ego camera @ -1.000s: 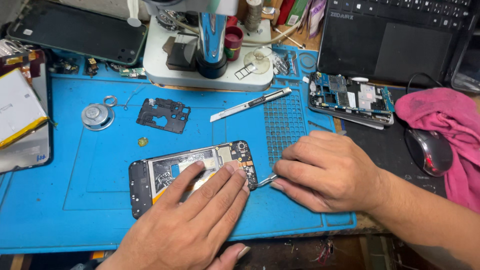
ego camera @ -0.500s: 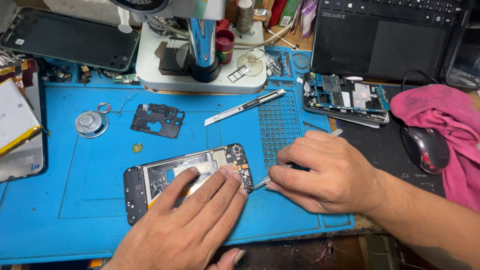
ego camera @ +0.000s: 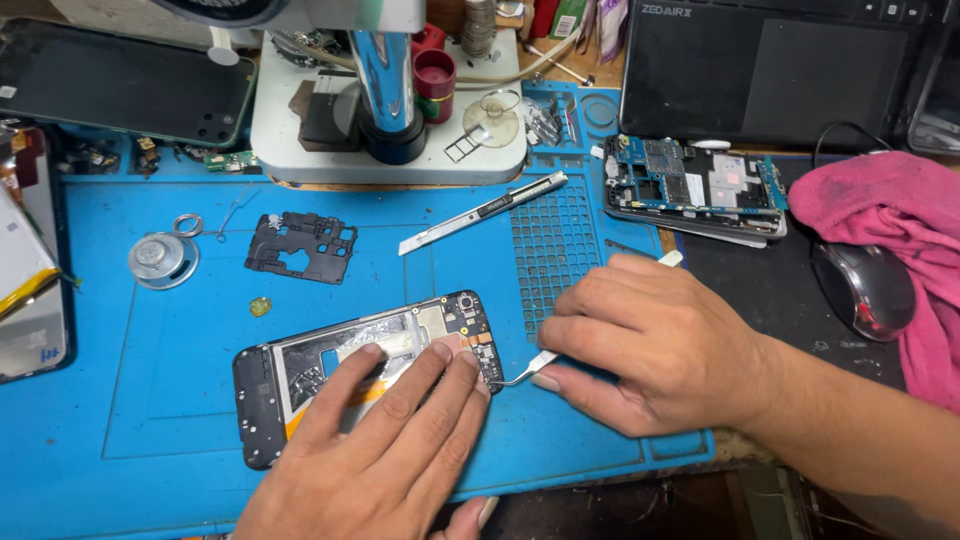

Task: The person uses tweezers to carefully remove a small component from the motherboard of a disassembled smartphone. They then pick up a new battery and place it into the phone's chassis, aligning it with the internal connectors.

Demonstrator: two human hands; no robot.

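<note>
An opened phone body (ego camera: 300, 375), black-framed with its insides showing, lies on the blue work mat (ego camera: 150, 440). My left hand (ego camera: 385, 460) lies flat over it, fingers spread and pressing it down. My right hand (ego camera: 660, 345) is closed around a thin metal pry tool (ego camera: 525, 370). The tool's tip touches the phone's right edge by the small circuit board.
A black inner cover (ego camera: 300, 245), a round speaker part (ego camera: 163, 258), a grey utility knife (ego camera: 485, 212) and a second phone with a bare board (ego camera: 695, 190) lie on the mat. A microscope base (ego camera: 390, 110), a laptop (ego camera: 780, 65), a mouse (ego camera: 865, 290) and pink cloth (ego camera: 900, 220) stand behind.
The camera view has drifted slightly, so everything sits a little lower and to the left. Both hands keep the same hold on the phone and the tool.
</note>
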